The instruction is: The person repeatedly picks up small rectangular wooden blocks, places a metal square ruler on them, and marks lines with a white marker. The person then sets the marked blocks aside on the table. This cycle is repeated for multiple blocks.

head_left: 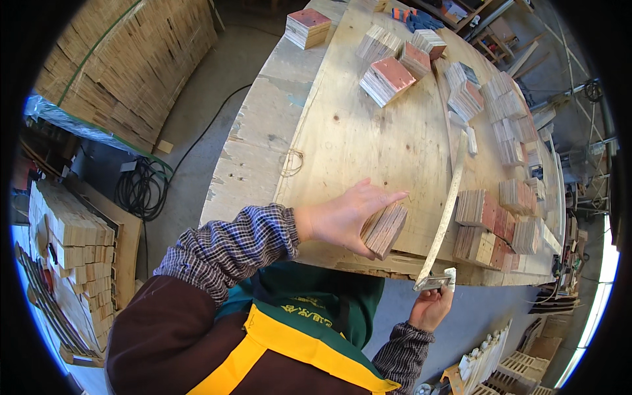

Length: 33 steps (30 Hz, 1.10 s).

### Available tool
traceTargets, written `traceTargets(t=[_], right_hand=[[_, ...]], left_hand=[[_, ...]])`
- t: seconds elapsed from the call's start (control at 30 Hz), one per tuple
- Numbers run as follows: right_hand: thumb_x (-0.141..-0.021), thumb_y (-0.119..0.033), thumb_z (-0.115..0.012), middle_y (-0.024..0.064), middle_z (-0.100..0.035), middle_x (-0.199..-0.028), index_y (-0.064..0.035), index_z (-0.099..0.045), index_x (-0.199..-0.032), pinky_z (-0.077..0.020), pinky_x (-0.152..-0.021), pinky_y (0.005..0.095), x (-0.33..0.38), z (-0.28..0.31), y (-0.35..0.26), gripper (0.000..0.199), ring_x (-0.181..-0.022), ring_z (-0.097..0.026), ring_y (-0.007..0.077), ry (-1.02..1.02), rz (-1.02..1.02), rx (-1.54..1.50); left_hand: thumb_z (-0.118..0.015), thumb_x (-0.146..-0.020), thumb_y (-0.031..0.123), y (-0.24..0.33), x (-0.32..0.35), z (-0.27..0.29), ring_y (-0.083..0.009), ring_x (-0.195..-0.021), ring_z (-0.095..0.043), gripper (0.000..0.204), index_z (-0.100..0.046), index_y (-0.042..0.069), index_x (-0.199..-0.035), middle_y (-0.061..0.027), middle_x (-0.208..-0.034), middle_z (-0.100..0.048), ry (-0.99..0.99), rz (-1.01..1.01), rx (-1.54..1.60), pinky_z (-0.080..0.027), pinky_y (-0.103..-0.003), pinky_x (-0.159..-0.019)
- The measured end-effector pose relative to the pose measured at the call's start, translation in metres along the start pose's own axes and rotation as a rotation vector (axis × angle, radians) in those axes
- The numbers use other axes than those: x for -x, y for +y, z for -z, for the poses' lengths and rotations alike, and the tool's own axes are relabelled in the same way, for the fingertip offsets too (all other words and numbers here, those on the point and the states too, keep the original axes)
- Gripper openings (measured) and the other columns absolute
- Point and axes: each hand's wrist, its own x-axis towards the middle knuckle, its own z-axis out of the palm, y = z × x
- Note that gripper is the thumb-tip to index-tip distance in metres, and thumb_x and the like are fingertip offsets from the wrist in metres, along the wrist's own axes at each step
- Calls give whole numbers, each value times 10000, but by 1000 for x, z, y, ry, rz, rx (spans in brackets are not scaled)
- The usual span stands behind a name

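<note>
My left hand (345, 214) is spread round a plywood block (386, 232) near the table's front edge, with the thumb on its near side and the fingers on its far side. In my right hand (431, 306), just off the front edge, is the case of a tape measure (436, 283), its fingers closed round it. The pale yellow blade (444, 207) runs out from the case across the table. Its far end lies by a small pale strip of wood (471, 141). The wooden table (349, 141) stretches away from me.
Red-faced plywood blocks (388, 79) stand at the far middle, with more block stacks (480, 217) along the right side. Dark gloves (421, 21) lie at the back. Left, on the floor, are a wrapped timber stack (131, 66), a coiled cable (141, 191) and piled wood strips (76, 230).
</note>
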Motion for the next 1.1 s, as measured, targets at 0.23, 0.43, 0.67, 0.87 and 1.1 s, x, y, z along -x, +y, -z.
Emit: traceTargets(t=[0.23,0.43,0.67,0.87,1.1], right_hand=[[-956,-79,-479,-2,-571,-896,-57,-525,-1064,-459,-565,213,0,4,1,120,-709,-513,69,6,-5,-23],[-956,-73,-469,-7,-559,-882,-58,-524,-1068,-450,-566,209,3,2,-5,126,-707,-505,62,1,18,-53],[-942,-93,-493,-31,-564,-829,-69,-543,-1027,-433,-542,199,13,-6,-17,102,-674,-500,45,-6,78,-86],[-934,-87,-483,-43,-516,-794,-85,-543,-974,-410,-531,185,24,-10,-13,72,-644,-457,39,17,64,-107],[-928,-72,-484,-38,-536,-813,-80,-554,-1019,-415,-535,202,34,5,-9,115,-657,-468,44,10,35,-167]], left_hand=[[-897,-641,307,-9,3,-1,-316,-1224,-486,1106,-274,60,-1522,-161,-1306,-521,13,-31,83,-310,-434,-1104],[-802,-794,343,-24,6,-10,-260,-1307,-464,950,-272,49,-1526,-131,-1374,-504,82,270,1105,-363,-371,-1127],[-395,-983,585,-8,24,-13,-432,-1312,-469,738,-368,46,-1485,-256,-1488,-397,161,411,2076,-365,-611,-1090],[-417,-987,545,14,46,-12,-457,-1258,-499,725,-350,8,-1470,-303,-1443,-416,-17,79,2248,-441,-578,-1030],[-493,-982,489,20,61,-20,-468,-1244,-496,729,-293,4,-1489,-339,-1392,-403,-39,-28,2221,-449,-578,-1045]])
